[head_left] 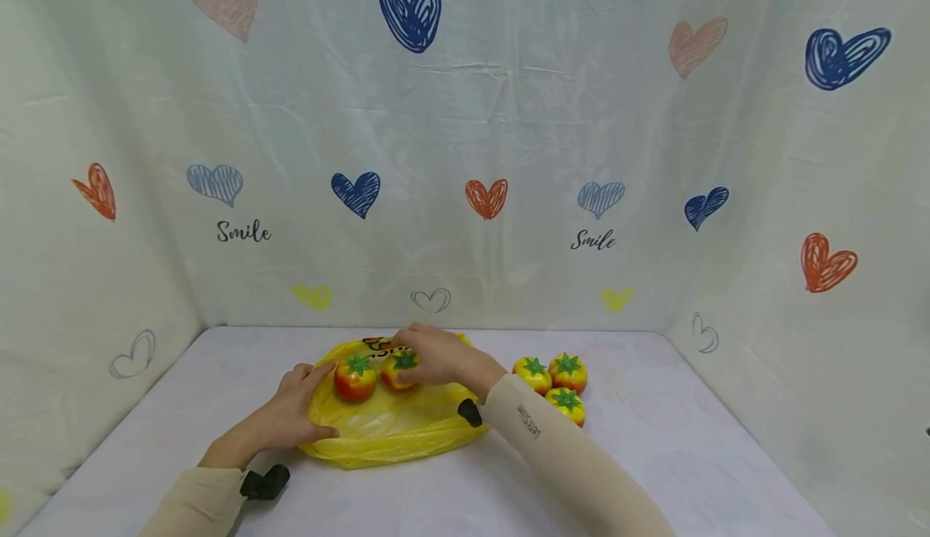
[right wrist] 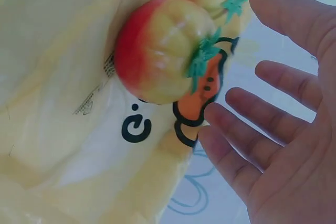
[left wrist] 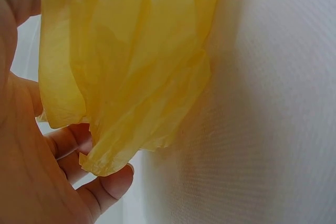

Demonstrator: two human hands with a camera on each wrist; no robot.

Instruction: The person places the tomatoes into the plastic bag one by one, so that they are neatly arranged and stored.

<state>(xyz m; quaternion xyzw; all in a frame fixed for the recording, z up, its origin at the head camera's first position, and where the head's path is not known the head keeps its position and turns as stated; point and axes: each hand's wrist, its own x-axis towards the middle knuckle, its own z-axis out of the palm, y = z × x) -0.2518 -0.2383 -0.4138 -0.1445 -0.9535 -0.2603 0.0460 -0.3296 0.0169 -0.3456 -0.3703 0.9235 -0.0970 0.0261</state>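
Well, biggest thing first: a pale curtain [head_left: 538, 133] wraps the back and both sides, dotted with hearts and two "Smile" prints. Below it spreads the white table [head_left: 697, 448], and across its near edge come two beige sleeves [head_left: 581, 464], the right one carrying small dark lettering. Centre stage, a yellow bag [head_left: 392, 424] lies flattened just left of the table's middle, its printed side up against the far edge.

To the hands! The left hand [head_left: 286, 412] is at the bag's left side, thumb apart from the fingers, yellow film between them; whether they pinch it, I cannot tell. The right hand [head_left: 436, 357] reaches over the bag from the right, fingers and thumb spread apart around a tomato [head_left: 392, 371]; contact with it is hard to call. Just left of that fruit, on the same bag, sits a second tomato [head_left: 355, 379], right beside the left fingertips. Three more tomatoes [head_left: 568, 377] cluster on the table right of the bag, towards the far right corner, the nearest partly behind the sleeve. Smallest of all, green star-shaped leaves [right wrist: 202, 59] crown every fruit, all five of them.
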